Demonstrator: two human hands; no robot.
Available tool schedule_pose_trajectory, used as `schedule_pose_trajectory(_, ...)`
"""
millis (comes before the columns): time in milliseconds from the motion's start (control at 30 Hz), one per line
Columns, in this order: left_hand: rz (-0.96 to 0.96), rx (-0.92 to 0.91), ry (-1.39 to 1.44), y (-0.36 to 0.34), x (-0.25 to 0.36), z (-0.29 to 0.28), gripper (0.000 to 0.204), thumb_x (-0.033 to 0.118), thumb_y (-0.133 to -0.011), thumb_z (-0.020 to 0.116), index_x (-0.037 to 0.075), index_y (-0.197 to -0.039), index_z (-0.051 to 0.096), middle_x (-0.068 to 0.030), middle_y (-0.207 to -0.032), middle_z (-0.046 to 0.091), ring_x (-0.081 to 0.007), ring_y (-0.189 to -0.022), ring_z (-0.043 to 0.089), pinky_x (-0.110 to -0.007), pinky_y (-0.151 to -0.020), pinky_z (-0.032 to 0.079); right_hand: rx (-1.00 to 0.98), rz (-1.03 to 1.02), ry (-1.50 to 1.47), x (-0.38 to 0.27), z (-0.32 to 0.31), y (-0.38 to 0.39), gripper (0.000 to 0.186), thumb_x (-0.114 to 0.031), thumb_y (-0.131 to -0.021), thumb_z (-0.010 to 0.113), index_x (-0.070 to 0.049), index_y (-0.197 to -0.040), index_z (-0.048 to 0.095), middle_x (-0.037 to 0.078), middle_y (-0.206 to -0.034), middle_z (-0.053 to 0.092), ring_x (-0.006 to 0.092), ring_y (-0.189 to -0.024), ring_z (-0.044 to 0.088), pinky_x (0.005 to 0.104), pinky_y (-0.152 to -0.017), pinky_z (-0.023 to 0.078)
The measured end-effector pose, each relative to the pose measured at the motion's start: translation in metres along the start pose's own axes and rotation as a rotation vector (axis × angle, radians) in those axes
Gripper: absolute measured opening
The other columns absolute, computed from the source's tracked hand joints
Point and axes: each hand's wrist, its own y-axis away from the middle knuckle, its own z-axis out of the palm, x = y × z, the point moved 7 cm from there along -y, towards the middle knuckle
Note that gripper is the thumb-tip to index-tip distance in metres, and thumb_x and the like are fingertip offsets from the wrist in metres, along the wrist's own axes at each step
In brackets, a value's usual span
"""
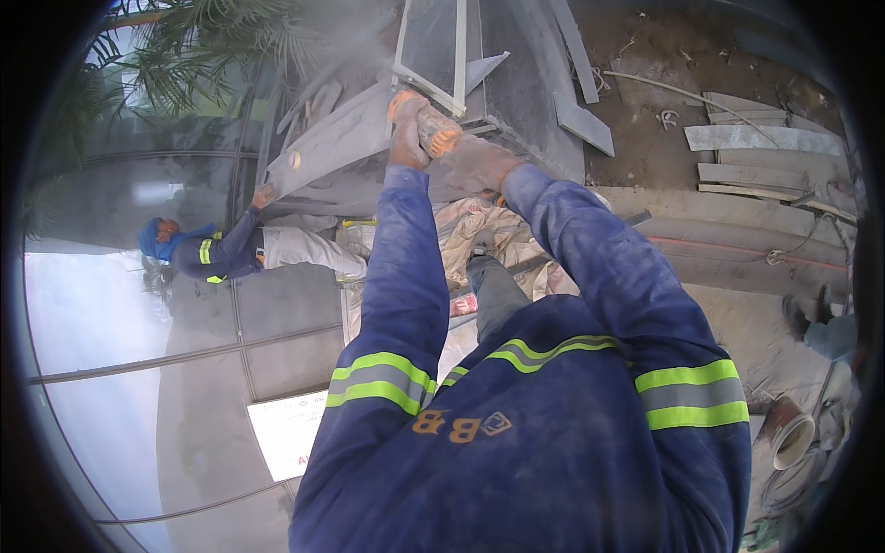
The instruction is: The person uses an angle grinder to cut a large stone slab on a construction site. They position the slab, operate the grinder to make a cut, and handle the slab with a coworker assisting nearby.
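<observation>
Both my arms reach up and away, in dusty blue sleeves with yellow-green reflective bands. My left hand (407, 143) is closed round the front part of an orange, dust-covered power tool (439, 135) that looks like an angle grinder. At its rear end, my right hand (477, 168) is closed on it too, its fingers partly hidden by dust and blur. The tool is held at the corner of a grey stone slab (346, 138), beside a pale rectangular frame (460, 55). Dust hangs just beyond it. The tool's working end cannot be made out.
At left, a person (217, 249) with a blue head covering has a hand on the slab, before glass panels (147, 304). Crumpled sheeting (461, 235) lies below my hands. Loose planks (765, 138), an orange cable (710, 249) and a bucket (791, 438) are at right.
</observation>
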Motion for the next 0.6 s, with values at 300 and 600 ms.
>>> schedule_pose_trajectory(300,-0.023,0.000,0.286,0.034,-0.018,0.017,0.038,0.021,-0.088,0.070,0.005,-0.118,0.054,-0.0125,-0.099,0.061,-0.0294,-0.082,0.068,-0.048,-0.072,0.061,0.055,0.066,-0.028,-0.004,-0.018,0.022,0.055,-0.039,-0.080,0.069,0.010,-0.105,0.066,0.028,-0.105,0.069,0.0394,-0.101,0.069,0.0434,-0.087,0.054)
schedule_pose_trajectory(600,0.009,0.011,0.330,0.051,-0.028,0.033,0.033,0.027,-0.087,0.068,0.006,-0.107,0.053,-0.0124,-0.084,0.061,-0.0297,-0.071,0.067,-0.048,-0.064,0.061,0.072,0.103,-0.013,-0.006,-0.024,0.051,0.076,-0.054,-0.079,0.069,0.012,-0.114,0.060,0.032,-0.114,0.064,0.0428,-0.106,0.066,0.0461,-0.089,0.053)
